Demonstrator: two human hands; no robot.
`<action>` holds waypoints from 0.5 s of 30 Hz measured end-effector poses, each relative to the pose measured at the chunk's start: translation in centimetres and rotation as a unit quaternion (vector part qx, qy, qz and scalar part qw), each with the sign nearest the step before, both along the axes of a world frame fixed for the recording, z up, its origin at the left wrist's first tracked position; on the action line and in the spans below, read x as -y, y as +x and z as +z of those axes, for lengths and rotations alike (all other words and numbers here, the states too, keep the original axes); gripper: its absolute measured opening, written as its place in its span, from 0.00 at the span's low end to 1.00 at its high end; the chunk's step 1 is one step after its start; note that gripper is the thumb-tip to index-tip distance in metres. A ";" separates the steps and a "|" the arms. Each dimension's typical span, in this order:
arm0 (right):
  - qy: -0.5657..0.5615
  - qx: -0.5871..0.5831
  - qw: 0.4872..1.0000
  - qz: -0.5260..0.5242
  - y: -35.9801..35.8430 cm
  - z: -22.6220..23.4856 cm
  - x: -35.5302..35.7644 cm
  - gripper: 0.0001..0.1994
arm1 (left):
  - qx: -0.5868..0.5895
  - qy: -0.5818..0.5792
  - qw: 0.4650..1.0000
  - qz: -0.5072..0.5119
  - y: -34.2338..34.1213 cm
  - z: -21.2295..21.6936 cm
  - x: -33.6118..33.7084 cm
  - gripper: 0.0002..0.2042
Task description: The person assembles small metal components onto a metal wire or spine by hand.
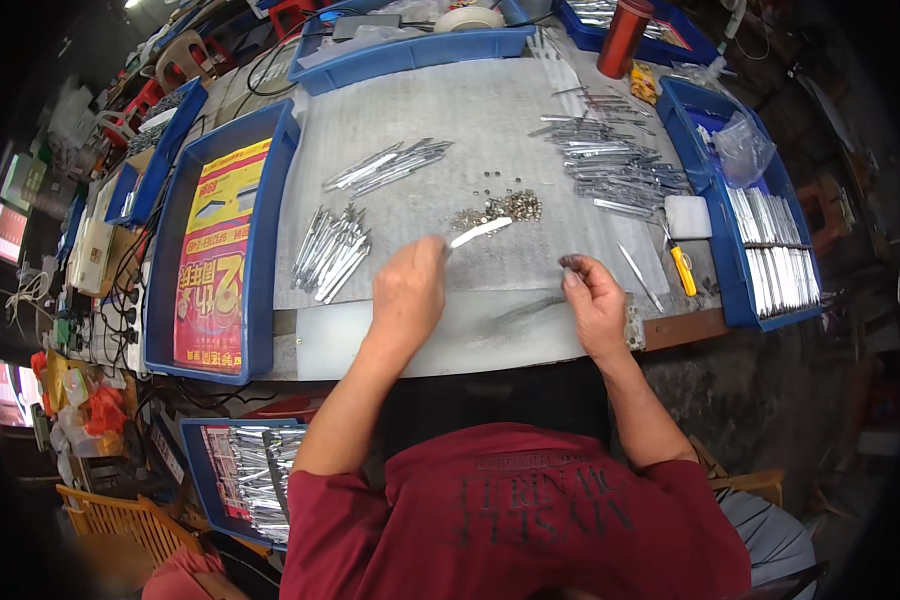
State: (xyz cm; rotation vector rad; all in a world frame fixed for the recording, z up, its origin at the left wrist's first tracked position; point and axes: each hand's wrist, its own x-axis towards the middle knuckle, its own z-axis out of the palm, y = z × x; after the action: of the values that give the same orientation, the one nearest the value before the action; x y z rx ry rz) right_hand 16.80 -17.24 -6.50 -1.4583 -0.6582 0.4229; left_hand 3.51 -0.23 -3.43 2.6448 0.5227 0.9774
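Across the grey-topped desk (708,287), a blue rectangular plastic tray (728,262) holds neat rows of silver strips (782,280), apparently done; loose heaps of slim silver metal strips (620,172) seem left. The right hand's (598,305) fingers close together, contents unclear; the left hand's (410,290) pinch one flat silver strip (482,232) beside small brass-coloured pieces (526,206).

Over at the rectangular worktable (707,280) with its pale grey sheet (440,110), 1 head-worn fisheye camera looks down from behind the near edge, just above a dark-red short-sleeved cloth shirt (540,500), close enough to frame the bare left hand (410,290) and bare right hand (596,308), and faces the far edge.
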 end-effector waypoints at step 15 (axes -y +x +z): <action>0.050 -0.094 0.992 0.071 -3.5 1.8 -0.8 0.06 | 0.070 -0.299 0.947 -0.090 -2.0 -0.2 7.3 0.06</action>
State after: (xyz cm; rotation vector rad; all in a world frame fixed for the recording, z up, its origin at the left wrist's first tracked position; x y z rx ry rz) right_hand 13.25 -16.44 -4.69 -1.2626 -0.6249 0.6218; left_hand 1.48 -7.48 -3.59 2.0249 0.4471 0.7871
